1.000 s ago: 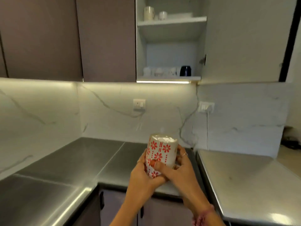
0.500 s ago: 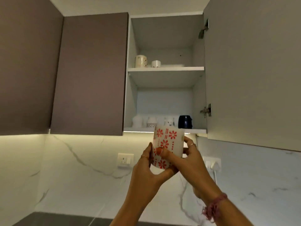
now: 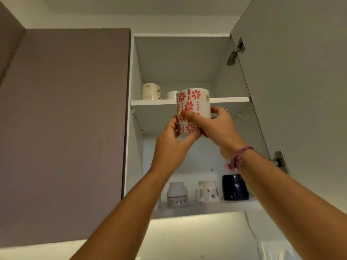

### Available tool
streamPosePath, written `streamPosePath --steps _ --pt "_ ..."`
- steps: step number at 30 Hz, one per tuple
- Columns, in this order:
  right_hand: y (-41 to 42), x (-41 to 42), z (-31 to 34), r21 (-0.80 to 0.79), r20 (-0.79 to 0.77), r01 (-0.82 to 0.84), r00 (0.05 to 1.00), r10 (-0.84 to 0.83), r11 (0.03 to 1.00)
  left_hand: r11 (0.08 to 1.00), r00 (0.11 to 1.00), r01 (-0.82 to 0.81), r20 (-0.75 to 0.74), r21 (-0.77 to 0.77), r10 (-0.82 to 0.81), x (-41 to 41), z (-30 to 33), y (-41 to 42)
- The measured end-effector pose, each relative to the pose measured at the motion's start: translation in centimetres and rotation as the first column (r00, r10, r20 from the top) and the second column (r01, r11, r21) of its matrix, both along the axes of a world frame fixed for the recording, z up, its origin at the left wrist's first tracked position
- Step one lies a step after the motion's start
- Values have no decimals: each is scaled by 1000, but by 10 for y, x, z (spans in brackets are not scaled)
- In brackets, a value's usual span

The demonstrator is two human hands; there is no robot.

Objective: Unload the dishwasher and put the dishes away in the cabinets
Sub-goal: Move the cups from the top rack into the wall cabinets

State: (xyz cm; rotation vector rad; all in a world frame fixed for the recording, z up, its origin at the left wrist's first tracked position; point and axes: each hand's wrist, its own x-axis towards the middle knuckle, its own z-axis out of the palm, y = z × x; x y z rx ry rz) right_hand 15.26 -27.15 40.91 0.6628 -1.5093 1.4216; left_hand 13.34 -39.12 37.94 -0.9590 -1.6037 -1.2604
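A white mug with red flowers (image 3: 195,102) is held upright in front of the upper shelf (image 3: 229,100) of the open wall cabinet. My left hand (image 3: 172,143) cups its base from below and the left. My right hand (image 3: 216,126) grips its right side, thumb across the front. The mug's top stands just above the shelf's front edge.
A cream mug (image 3: 150,91) and a small white cup (image 3: 172,95) stand on the upper shelf at the left. On the lower shelf are a white patterned jar (image 3: 177,194), a white mug (image 3: 208,191) and a dark blue mug (image 3: 235,187). The cabinet door (image 3: 300,81) hangs open at right.
Both hands have lifted the mug from counter height up to the upper shelf, and the view has tilted up into the cabinet.
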Motion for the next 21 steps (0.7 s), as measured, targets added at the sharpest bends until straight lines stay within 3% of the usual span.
streamPosePath --steps 6,10,16,19,21 --pt "-3 -48 84 -27 -161 240 957 -241 970 992 973 -122 -199 -13 117 -46 78 -3" --pt "15 -69 129 -31 -204 341 918 -340 939 940 902 -329 -325 -87 285 -65 117 -1" --pt "46 -103 180 -5 -175 463 872 -456 887 749 747 -637 -384 -181 543 -92 145 -7" --pt "51 -114 185 9 -128 503 858 -498 864 563 565 -807 -512 -179 647 -105 139 -12" --pt "56 -125 186 24 -98 528 846 -523 849 502 497 -850 -564 -160 660 -113 136 -13"
